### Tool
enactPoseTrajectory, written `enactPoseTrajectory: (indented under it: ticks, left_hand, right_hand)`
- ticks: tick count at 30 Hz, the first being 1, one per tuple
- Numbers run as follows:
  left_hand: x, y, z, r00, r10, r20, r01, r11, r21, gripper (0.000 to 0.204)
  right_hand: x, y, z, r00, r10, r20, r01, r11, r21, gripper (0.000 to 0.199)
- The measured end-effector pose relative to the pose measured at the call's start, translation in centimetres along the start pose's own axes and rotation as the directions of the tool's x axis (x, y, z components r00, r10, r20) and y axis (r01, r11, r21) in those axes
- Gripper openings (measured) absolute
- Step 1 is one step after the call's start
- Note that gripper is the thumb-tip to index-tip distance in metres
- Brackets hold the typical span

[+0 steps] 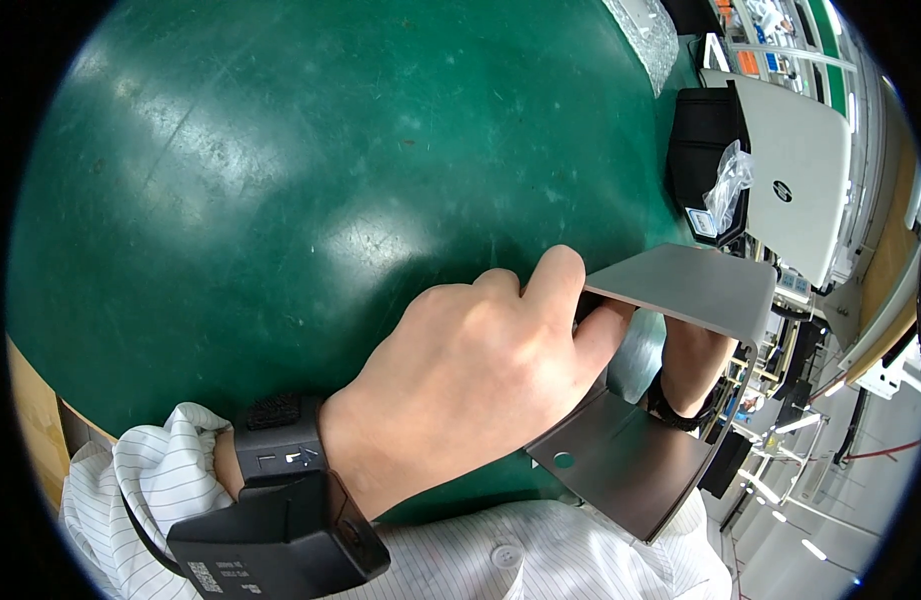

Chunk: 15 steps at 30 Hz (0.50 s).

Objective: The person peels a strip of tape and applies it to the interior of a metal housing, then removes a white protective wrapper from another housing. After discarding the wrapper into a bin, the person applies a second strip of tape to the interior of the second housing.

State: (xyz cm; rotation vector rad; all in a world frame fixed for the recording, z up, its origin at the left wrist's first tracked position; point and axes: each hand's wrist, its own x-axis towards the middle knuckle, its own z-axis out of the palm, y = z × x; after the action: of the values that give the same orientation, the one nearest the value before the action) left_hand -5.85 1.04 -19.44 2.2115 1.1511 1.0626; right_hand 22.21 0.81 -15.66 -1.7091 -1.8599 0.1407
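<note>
A bent grey sheet-metal part (681, 285) is held up at the right, with an upper panel, a side wall and a lower panel (626, 460) that has a round hole. My left hand (471, 365) reaches in from the lower left, its fingers closed at the near edge of the upper panel; some fingertips are hidden behind it. Between the panels part of my right hand (696, 365) shows, with a dark band at the wrist. The upper panel covers its fingers, so I cannot tell how they grip.
A green work table (231, 180) spreads across the view. At the right stand a black bin (701, 140) with a clear plastic bag (729, 185) and a grey laptop (806, 175). Bubble wrap (646, 40) lies at the far edge. A black device (281, 530) is strapped to my left wrist.
</note>
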Motion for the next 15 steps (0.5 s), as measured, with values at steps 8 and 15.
enactPoseTrajectory:
  ticks: [8,15]
  left_hand:
    - [-0.13,-0.11,-0.17,1.0,0.006,-0.003,-0.006,1.0,-0.003,0.033]
    - [-0.09,-0.04,0.07,1.0,0.007,-0.017,-0.007,1.0,-0.007,0.03]
  right_hand:
    - [0.16,-0.77,-0.01,0.999,-0.033,0.04,0.039,0.984,-0.172,0.046]
    - [-0.02,-0.38,-0.19,0.999,-0.038,0.033,0.042,0.992,-0.118,0.045]
